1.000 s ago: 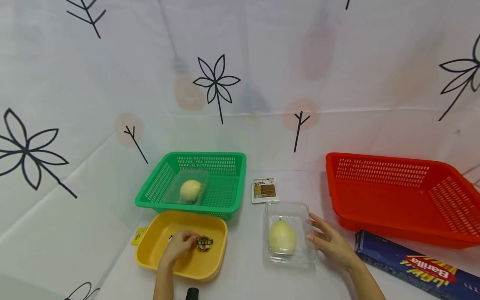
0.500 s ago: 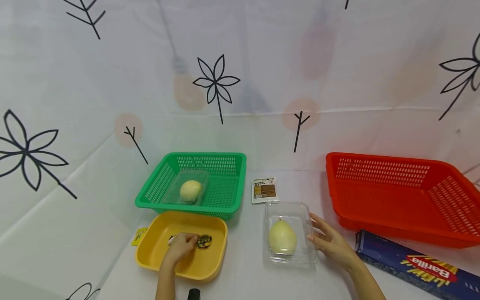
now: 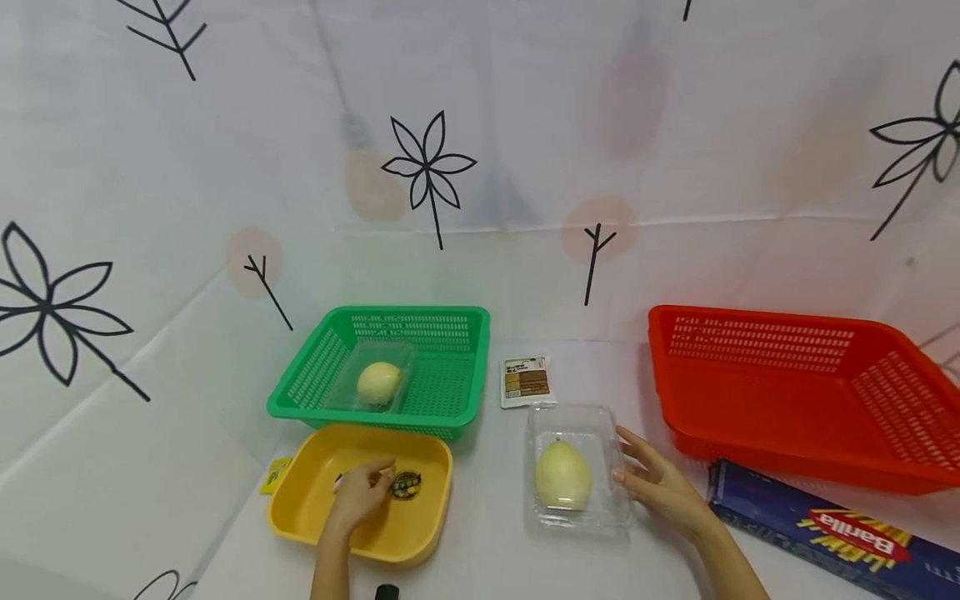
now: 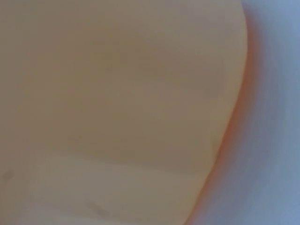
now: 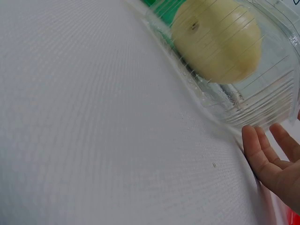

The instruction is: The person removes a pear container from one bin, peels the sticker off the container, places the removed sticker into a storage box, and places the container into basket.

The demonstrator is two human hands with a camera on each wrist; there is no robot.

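My left hand (image 3: 362,493) is inside the yellow basin (image 3: 296,508), fingers bent, fingertips beside a dark round label (image 3: 406,486). Whether they pinch its edge is too small to tell. A white and dark scrap (image 3: 337,483) shows partly from behind that hand. Only a blurred, pale surface fills most of the left wrist view. My right hand (image 3: 663,487) stands at the right side of a clear plastic box (image 3: 592,425), its fingers extended and fingertips at the wall. Inside the box lies a pale yellow, smooth, melon-like fruit (image 3: 562,477), also large in the right wrist view.
Behind the basin stands a green basket (image 3: 442,375) holding another boxed pale fruit (image 3: 378,383). A flat brown and white packet (image 3: 526,382) lies behind the clear box. To the right are a red basket (image 3: 765,400) and a blue Barilla pasta box (image 3: 832,529). A yellow packet (image 3: 275,475) lies left of the basin.
My left hand and its fingers shift slightly over the basin, and the dark round label's outline changes a little. My right hand stays at the clear box. The head view drifts slightly.
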